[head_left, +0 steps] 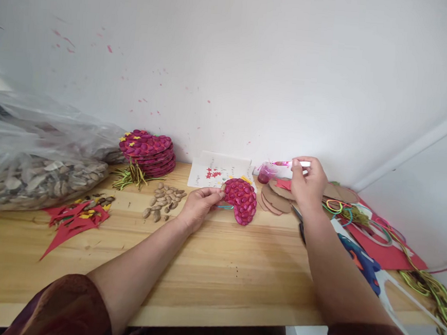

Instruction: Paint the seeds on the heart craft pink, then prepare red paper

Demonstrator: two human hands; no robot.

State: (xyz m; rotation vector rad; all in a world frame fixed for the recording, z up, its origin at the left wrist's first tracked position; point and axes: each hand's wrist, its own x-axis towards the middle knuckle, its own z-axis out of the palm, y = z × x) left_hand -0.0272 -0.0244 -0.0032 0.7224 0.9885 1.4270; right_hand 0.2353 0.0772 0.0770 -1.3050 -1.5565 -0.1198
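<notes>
My left hand [202, 207] pinches the left edge of a magenta, bumpy shell-covered piece [240, 200] with a rounded, notched outline, held just above the wooden table. A bit of turquoise cord [225, 207] shows beside my fingertips. My right hand [308, 179] is closed round the white handle of a paintbrush [283, 163]. Pink paint coats the brush's far end, which is over a small clear cup of magenta paint [264, 173]. Behind the piece lies white paper [195, 173] bearing small red stars [212, 174].
At left are a clear bag of shells [33, 178], red scraps [74, 223], loose tan shells [162, 200] and a stack of magenta shell-covered pieces [147, 154]. Cardboard pieces [277, 198], coloured cords [343, 213], red sheets [383, 247] and scissors [301, 228] lie at right.
</notes>
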